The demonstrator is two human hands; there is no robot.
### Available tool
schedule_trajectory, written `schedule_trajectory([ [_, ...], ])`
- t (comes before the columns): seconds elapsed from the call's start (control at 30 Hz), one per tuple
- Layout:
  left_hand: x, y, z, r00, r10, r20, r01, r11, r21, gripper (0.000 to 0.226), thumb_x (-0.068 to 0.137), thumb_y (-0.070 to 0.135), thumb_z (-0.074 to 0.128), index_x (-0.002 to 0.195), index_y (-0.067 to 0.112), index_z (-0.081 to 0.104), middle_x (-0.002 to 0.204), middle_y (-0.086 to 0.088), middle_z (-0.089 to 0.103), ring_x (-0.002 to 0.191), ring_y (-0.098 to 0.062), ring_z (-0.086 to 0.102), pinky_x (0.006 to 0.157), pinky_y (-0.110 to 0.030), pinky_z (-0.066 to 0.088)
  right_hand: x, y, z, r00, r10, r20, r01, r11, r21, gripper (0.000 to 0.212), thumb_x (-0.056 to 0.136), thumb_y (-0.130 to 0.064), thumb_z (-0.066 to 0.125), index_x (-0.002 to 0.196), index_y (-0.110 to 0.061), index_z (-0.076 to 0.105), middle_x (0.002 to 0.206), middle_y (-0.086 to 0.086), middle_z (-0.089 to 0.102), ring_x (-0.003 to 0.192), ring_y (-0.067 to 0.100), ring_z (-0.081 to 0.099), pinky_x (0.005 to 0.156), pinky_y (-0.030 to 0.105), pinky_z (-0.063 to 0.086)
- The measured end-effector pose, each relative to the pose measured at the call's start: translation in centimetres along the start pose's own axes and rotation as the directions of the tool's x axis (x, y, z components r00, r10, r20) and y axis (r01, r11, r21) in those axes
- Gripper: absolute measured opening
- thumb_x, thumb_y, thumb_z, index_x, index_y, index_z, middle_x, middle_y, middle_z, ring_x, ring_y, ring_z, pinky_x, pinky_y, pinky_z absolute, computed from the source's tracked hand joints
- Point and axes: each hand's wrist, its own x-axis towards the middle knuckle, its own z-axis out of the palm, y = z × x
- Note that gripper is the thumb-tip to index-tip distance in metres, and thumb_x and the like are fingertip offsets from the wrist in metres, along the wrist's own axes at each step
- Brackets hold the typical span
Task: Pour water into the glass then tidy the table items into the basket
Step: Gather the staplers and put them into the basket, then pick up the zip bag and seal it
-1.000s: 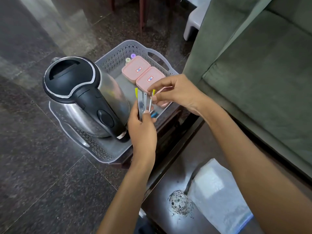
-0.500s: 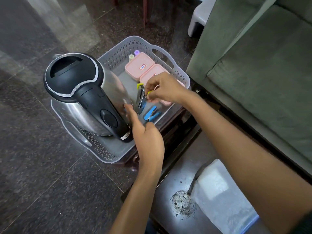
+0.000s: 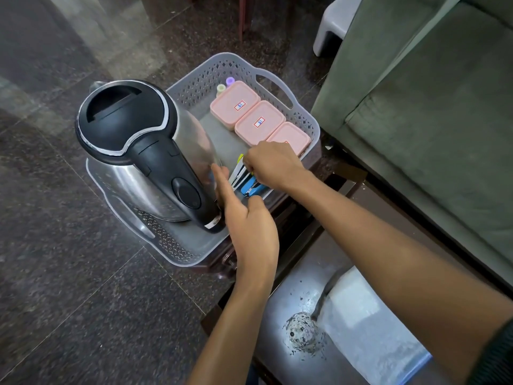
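Observation:
A grey perforated basket (image 3: 280,81) holds a steel kettle (image 3: 144,151) with a black lid and handle, three pink lidded boxes (image 3: 259,123) and two small bottles (image 3: 224,86). Grey staplers with yellow tips (image 3: 238,170) and a blue stapler (image 3: 251,188) lie on the basket floor beside the kettle. My right hand (image 3: 273,165) is down on the grey staplers, fingers closed around them. My left hand (image 3: 247,226) is beside the kettle with fingers stretched out and apart, holding nothing.
The basket rests on a dark wooden stand. A green sofa (image 3: 433,112) is at the right. In front lies a glass-topped table (image 3: 280,290) with a clear plastic bag (image 3: 369,326) on it. A white stool (image 3: 333,23) stands at the back. Dark stone floor lies to the left.
Both hands have gone down into the basket with the grey staplers. My left hand let go of them and opened; my right hand pressed them down next to the blue stapler.

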Motion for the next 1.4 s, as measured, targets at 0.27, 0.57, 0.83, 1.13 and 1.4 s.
schedule_trajectory([
  [0.27, 0.2, -0.9, 0.4, 0.998, 0.060, 0.011, -0.061, 0.998, 0.020, 0.061, 0.087, -0.007, 0.039, 0.141, 0.021, 0.035, 0.143, 0.006, 0.041, 0.131, -0.001, 0.037, 0.111, -0.024, 0.030, -2.2, 0.7, -0.7, 0.988, 0.027, -0.155, -0.019, 0.998, 0.053, 0.023, 0.083, -0.005, 0.049, 0.102, -0.007, 0.062, 0.105, 0.015, 0.064, 0.097, 0.036, 0.059, 0.065, 0.034, 0.035],
  [0.57, -5.7, -3.8, 4.3, 0.919, 0.226, 0.324, -0.281, 0.950, 0.135, 0.037, 0.082, -0.010, 0.041, 0.098, 0.016, 0.062, 0.099, 0.005, 0.066, 0.097, -0.002, 0.061, 0.089, -0.011, 0.044, -16.9, 6.9, 2.9, 0.733, 0.380, -0.564, -0.121, 0.889, 0.443, 0.017, 0.076, -0.010, 0.052, 0.082, -0.010, 0.067, 0.083, 0.006, 0.070, 0.083, 0.029, 0.064, 0.067, 0.038, 0.053],
  [0.83, -13.7, -11.7, 8.7, 0.722, 0.019, 0.692, -0.300, 0.909, 0.288, 0.037, 0.091, -0.001, 0.040, 0.094, 0.027, 0.064, 0.093, 0.006, 0.070, 0.087, -0.009, 0.067, 0.081, -0.018, 0.051, -31.4, 11.4, 10.6, 0.566, 0.716, -0.408, -0.304, 0.641, 0.704, 0.021, 0.076, -0.003, 0.051, 0.081, -0.007, 0.071, 0.083, 0.006, 0.073, 0.078, 0.027, 0.066, 0.070, 0.043, 0.055],
  [1.13, -13.8, -21.7, 12.9, 0.329, -0.353, 0.876, -0.938, -0.012, 0.348, 0.061, 0.084, 0.016, 0.055, 0.141, 0.023, 0.038, 0.147, -0.001, 0.039, 0.136, -0.024, 0.034, 0.115, -0.047, 0.015, -40.5, 7.1, 20.2, 0.419, 0.908, -0.019, -0.395, 0.202, 0.896, 0.027, 0.072, -0.001, 0.049, 0.089, -0.005, 0.070, 0.094, 0.009, 0.065, 0.084, 0.027, 0.063, 0.073, 0.040, 0.054],
  [1.4, -12.2, -18.3, 14.5, 0.282, -0.464, 0.840, -0.926, 0.095, 0.364, 0.006, 0.083, 0.029, 0.062, 0.077, 0.030, 0.060, 0.098, 0.002, 0.068, 0.101, -0.020, 0.058, 0.100, -0.036, 0.031, -43.9, 4.1, 21.9, 0.409, 0.908, 0.090, -0.383, 0.081, 0.920, 0.027, 0.077, 0.003, 0.055, 0.097, -0.008, 0.068, 0.102, 0.004, 0.062, 0.097, 0.021, 0.056, 0.076, 0.035, 0.052],
])
